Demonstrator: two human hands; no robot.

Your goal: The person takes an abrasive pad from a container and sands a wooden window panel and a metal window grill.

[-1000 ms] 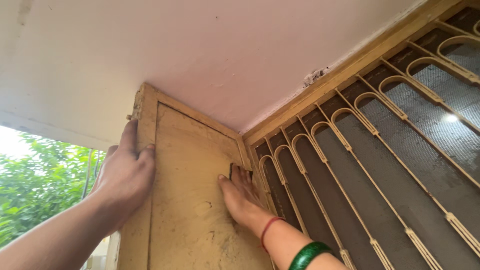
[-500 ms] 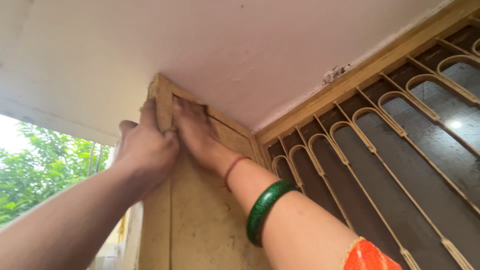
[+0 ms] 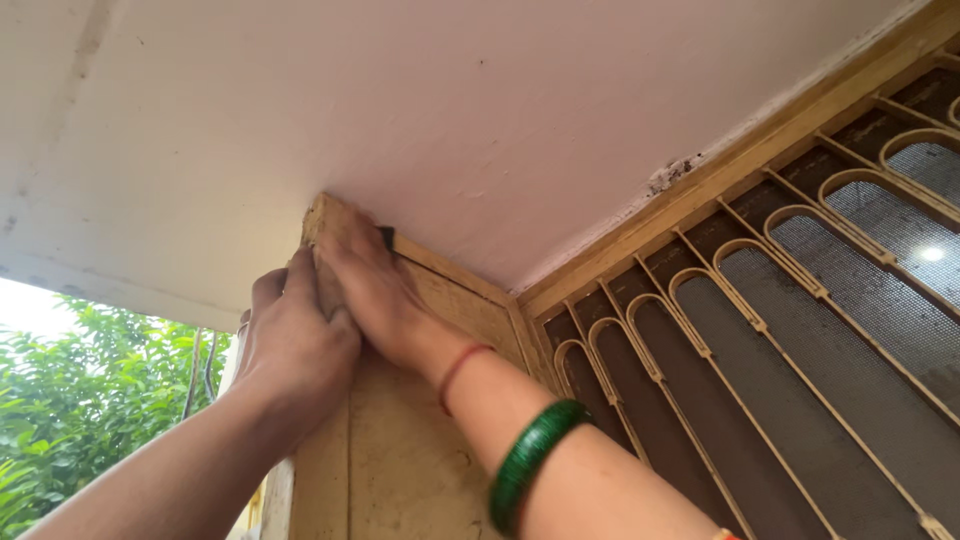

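Observation:
A tan wooden door panel (image 3: 410, 470) reaches up to the pale ceiling (image 3: 500, 120). My left hand (image 3: 295, 340) wraps around the panel's left edge just below its top corner. Beside it, touching it, my right hand (image 3: 375, 285) lies flat against the panel's top rail, pressing on a small dark pad (image 3: 386, 238). Only a corner of the pad shows past my fingertips. On my right forearm are a green bangle (image 3: 530, 455) and a red thread (image 3: 460, 370).
A tan metal grille (image 3: 800, 350) with arched bars over dark mesh fills the right side, under a wooden frame beam (image 3: 740, 160). Green foliage (image 3: 80, 400) and bright sky show past the panel at lower left.
My right hand, with the dark pad, has slid from the panel's middle right up to its top left corner. My left hand has moved up the panel's edge to meet it.

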